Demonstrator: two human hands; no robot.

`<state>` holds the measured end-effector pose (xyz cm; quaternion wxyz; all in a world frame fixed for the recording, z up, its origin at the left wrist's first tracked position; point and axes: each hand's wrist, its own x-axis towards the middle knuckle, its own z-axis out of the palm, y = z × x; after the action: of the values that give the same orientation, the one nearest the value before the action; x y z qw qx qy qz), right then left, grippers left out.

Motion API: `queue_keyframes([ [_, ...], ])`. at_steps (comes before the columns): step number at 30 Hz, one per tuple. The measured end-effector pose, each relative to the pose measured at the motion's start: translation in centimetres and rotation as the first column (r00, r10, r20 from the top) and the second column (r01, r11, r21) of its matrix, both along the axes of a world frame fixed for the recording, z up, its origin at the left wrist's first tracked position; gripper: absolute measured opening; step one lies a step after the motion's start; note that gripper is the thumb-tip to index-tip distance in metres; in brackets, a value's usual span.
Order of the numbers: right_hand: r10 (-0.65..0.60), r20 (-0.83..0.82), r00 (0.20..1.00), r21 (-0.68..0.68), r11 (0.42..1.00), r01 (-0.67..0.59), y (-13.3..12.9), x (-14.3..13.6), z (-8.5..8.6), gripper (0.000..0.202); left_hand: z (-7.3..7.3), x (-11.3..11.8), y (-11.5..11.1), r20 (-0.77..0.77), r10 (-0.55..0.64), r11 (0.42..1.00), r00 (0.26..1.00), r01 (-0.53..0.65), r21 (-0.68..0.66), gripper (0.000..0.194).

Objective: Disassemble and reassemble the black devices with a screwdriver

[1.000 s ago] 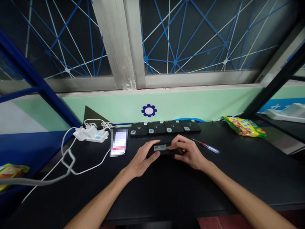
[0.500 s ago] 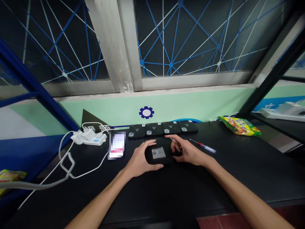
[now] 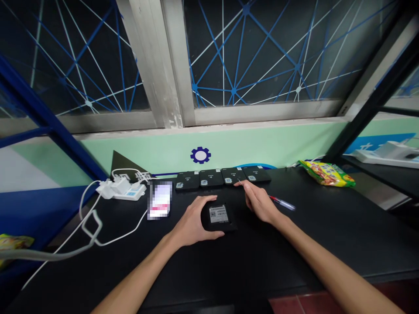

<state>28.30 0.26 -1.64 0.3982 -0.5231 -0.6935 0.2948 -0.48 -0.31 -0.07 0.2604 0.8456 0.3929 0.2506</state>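
Between the thumb and fingers of my left hand [image 3: 195, 221] lies a flat black case [image 3: 231, 220] with a white printed label, much like a solid-state drive. The hand grips it by its left side, on the dark table. To the right of the case, my right hand [image 3: 258, 199] is closed around a thin metal-tipped tool [image 3: 240, 181]; the fingers hide most of it. Its tip points up and left, apart from the case. Just right of that hand lies a screwdriver [image 3: 283, 203] with a red and clear handle.
Several flat black boxes [image 3: 211, 178] stand in a row along the wall. On the left are a phone [image 3: 160, 199] and a white power strip [image 3: 131, 190] with cables. A yellow-green snack bag [image 3: 327, 174] lies at the back right.
My right hand has pulled away from the case, up and to the right, with the thin tool in its fingers. The left hand stays around the case.
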Motion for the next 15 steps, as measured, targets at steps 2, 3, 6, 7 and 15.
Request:
queue_keyframes([
  [2,-0.043,0.020,0.999,-0.004,0.999,0.044,0.05,0.17,-0.05,0.037,0.09,0.04,-0.03,0.005,-0.023,1.000,1.000,0.023,0.015,0.093],
  [3,-0.063,0.029,0.998,-0.013,0.998,0.063,0.11,0.29,-0.12,0.033,0.11,0.06,-0.03,0.010,-0.037,0.999,0.999,0.037,0.026,0.092],
  [6,-0.080,0.057,0.995,-0.020,0.997,0.081,0.41,0.63,-0.31,0.032,0.12,0.07,0.05,0.025,-0.081,0.996,0.996,0.080,0.045,0.089],
  [7,-0.073,0.054,0.996,-0.011,0.997,0.073,0.52,0.70,-0.35,0.034,0.11,0.06,0.08,0.026,-0.096,0.995,0.995,0.094,0.044,0.088],
  [15,0.117,-0.204,0.972,-0.050,0.990,-0.129,0.50,-0.25,-0.38,0.046,-0.08,0.03,0.07,0.025,-0.142,0.989,0.990,0.140,0.048,0.086],
])
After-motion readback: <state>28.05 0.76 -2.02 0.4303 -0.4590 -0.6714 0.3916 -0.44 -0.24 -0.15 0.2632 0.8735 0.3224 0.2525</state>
